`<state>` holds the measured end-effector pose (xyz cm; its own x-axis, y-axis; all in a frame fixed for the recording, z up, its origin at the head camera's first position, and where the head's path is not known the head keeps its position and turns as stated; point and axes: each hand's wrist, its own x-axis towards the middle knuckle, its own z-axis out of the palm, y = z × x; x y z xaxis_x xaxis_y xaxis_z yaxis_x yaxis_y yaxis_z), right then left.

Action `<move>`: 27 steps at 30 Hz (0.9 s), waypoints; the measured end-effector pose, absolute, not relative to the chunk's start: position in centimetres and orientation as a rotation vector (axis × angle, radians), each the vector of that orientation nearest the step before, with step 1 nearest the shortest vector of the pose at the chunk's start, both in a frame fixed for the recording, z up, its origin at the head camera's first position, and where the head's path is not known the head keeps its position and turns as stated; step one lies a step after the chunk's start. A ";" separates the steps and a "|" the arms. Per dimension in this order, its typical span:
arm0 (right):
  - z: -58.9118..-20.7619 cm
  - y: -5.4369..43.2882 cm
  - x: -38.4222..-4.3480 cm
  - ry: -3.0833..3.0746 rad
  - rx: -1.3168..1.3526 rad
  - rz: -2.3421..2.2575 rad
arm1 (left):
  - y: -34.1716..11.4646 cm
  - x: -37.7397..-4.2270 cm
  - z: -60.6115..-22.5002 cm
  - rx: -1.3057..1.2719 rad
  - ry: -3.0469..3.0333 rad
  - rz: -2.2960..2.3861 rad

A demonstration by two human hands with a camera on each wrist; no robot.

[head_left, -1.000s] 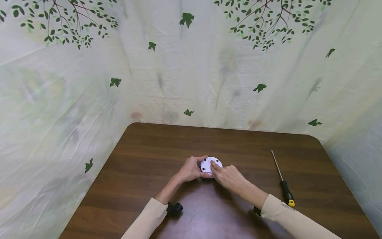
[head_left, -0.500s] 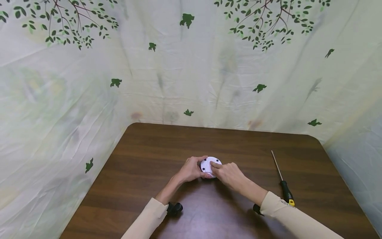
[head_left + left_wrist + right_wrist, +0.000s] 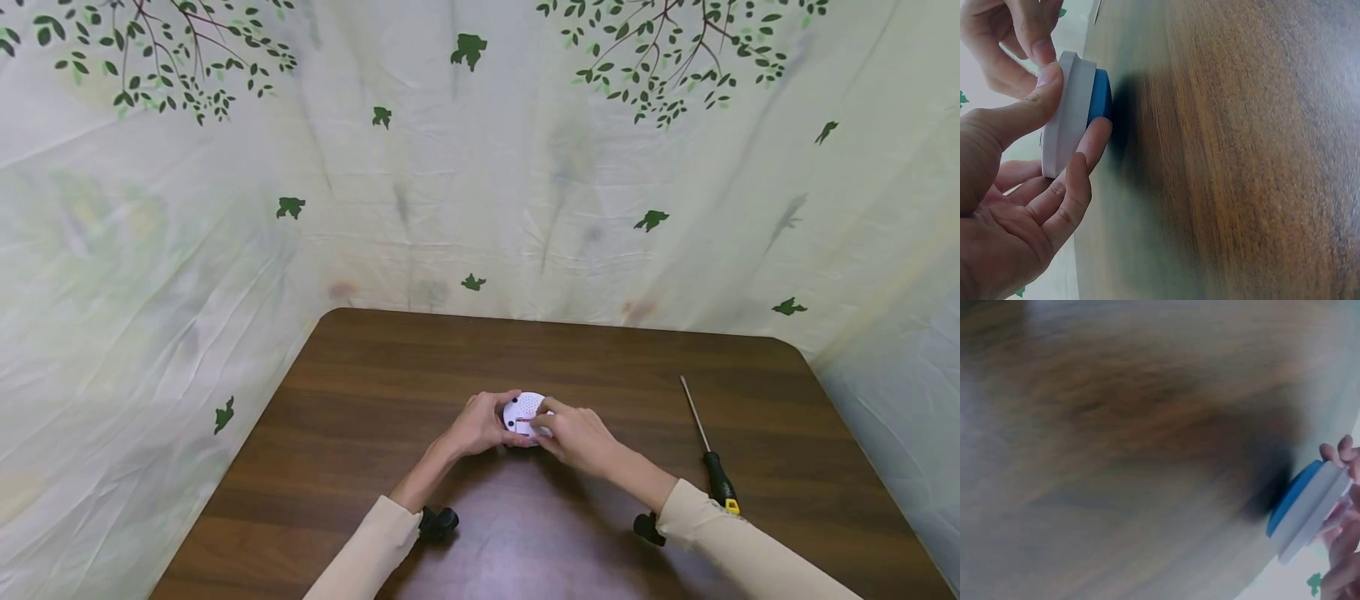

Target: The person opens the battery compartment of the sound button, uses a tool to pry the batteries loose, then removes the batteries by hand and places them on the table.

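A round white device (image 3: 529, 404) with speaker holes and black spots on its upturned face is held just over the table. Its blue domed underside (image 3: 1101, 94) faces down in the left wrist view. My left hand (image 3: 483, 425) grips its left side, thumb on the white rim and fingers underneath. Bent fingers of my right hand (image 3: 581, 433) are at the right part of the upturned face, covering some of it. Beside those fingertips a small rectangular recess with a reddish line shows. I cannot tell whether the right fingers pinch a part there.
A screwdriver (image 3: 718, 475) with a black and yellow handle lies to the right on the brown wooden table (image 3: 390, 358), close to the right sleeve. Leaf-printed cloth (image 3: 525, 208) hangs behind the table. Black wrist cameras (image 3: 438, 523) sit under the cuffs.
My right fingers have gone from pointing at the middle of the device's face to a bent, spread pose at its right part. A reddish line now shows there. The left hand keeps its grip.
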<state>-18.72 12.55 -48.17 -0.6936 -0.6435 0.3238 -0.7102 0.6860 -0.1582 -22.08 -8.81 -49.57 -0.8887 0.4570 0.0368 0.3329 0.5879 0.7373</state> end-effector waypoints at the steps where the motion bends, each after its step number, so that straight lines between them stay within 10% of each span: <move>1: -48.0 12.5 -18.8 -2.698 1.074 0.419 | -8.8 -22.1 -49.6 0.666 2.658 1.181; 27: -45.3 20.7 -25.3 -3.037 0.299 0.491 | -8.9 -22.0 -49.8 0.585 2.635 1.192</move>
<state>-25.26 20.68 -45.31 -0.9800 -0.1822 0.0806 -0.1983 0.9308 -0.3069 -22.04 -8.89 -49.83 -0.9041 0.4273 -0.0107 0.2742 0.5989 0.7524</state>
